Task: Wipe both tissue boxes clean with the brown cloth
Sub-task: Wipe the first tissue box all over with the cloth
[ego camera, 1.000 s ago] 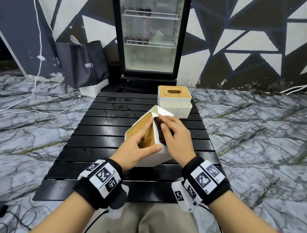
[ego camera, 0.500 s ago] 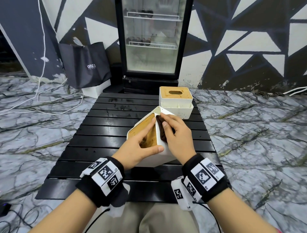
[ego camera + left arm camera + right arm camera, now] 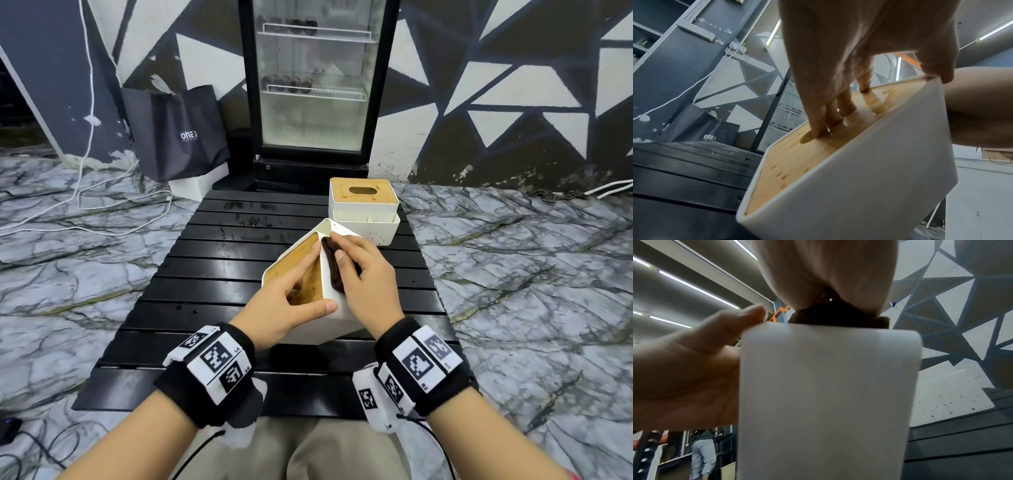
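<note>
Head view: over the middle of the black slatted desk (image 3: pixel 212 274), the left hand (image 3: pixel 284 305) clamps a tilted white tissue box with wooden lid (image 3: pixel 337 323), fingers hooked in its slot. The right hand (image 3: pixel 370 284) grips a dark brown cloth (image 3: pixel 332 267) against the box's white side. A second white tissue box (image 3: pixel 363 197) stands upright at the desk's far right.

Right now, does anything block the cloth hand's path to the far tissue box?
Nothing visible. The right hand holds the brown cloth against the tilted box; the far tissue box stands just beyond its raised corner.

Fridge (image 3: pixel 313 102), apparently stocked; black bag (image 3: pixel 178 137)
</note>
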{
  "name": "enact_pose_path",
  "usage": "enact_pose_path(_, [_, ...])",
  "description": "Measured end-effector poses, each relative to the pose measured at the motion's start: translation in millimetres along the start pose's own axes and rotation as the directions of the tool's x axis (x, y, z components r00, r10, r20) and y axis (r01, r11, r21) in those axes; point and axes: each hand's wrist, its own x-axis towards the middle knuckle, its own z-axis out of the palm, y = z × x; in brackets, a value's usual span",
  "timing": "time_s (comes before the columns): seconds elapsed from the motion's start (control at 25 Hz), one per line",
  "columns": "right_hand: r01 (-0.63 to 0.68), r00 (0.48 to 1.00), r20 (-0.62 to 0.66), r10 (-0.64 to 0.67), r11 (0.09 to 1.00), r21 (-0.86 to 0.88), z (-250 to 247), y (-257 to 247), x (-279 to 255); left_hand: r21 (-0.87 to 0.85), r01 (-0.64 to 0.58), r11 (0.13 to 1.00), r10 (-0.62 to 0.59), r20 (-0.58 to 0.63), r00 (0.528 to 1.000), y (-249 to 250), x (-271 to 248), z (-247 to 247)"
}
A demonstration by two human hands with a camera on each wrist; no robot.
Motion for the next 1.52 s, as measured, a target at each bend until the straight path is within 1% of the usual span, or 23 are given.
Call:
enact_pose_path(0.12, [0.03,0.999,0.013,-0.03,1.0,0.0,-2,1,-16,0.008,0.004,1.0,-0.004,0.006,1.0,0,0,-1])
enact_pose_path(0.24, [0.043,0.999,0.026,-0.043,0.999,0.0,-4,1,-10,0.001,-0.002,1.0,0.002,0.019,1.0,1,-1,-1])
enact_pose_path(0.36, [-0.009,1.0,0.012,0.009,1.0,0.01,-1,1,6,-0.017,-0.008,1.0,0.009,0.022,1.0,0,0,-1])
enact_pose_path(0.44, [-0.013,1.0,0.003,0.013,1.0,0.009,2,1,7,-0.031,-0.002,1.0,0.002,0.011,1.0,-2,0,-3])
enact_pose_path(0.56, [0.03,0.999,0.017,-0.03,0.999,-0.011,4,1,-7,-0.023,0.009,1.0,-0.009,-0.003,1.0,-5,-2,-4])
enact_pose_path(0.68, [0.08,0.997,0.026,-0.079,0.996,-0.031,2,5,-30,-0.065,0.036,0.997,-0.038,-0.031,0.999,-7,-3,-7])
enact_pose_path(0.8, [0.127,0.992,0.031,-0.126,0.99,-0.054,0,9,-48,-0.069,0.03,0.997,-0.033,-0.044,0.999,-4,-4,-10])
enact_pose_path(0.84, [0.144,0.989,0.029,-0.142,0.988,-0.057,0,10,-52,-0.081,0.025,0.996,-0.029,-0.049,0.998,-3,-3,-10])
enact_pose_path(0.96, [0.206,0.978,0.032,-0.204,0.977,-0.06,3,9,-61,-0.193,0.02,0.981,-0.037,-0.082,0.996,-4,0,-10])
enact_pose_path(1.04, [0.226,0.974,0.035,-0.224,0.972,-0.061,2,10,-64,-0.178,0.023,0.984,-0.04,-0.094,0.995,-6,1,-8])
enact_pose_path(1.2, [0.207,0.978,0.032,-0.205,0.977,-0.06,-5,16,-58,-0.225,0.025,0.974,-0.045,-0.083,0.995,-6,2,-8])
enact_pose_path(1.32, [0.162,0.987,0.007,-0.162,0.984,-0.071,-9,19,-44,-0.215,0.025,0.976,-0.039,-0.061,0.997,-4,0,-7])
enact_pose_path(1.44, [0.087,0.996,-0.03,-0.09,0.993,-0.079,-10,21,-23,-0.171,0.025,0.985,-0.034,-0.052,0.998,-5,-2,-5])
enact_pose_path(1.52, [0.073,0.996,-0.038,-0.078,0.991,-0.112,-7,19,-16,-0.172,0.027,0.985,-0.035,-0.045,0.998,-2,-3,-6])
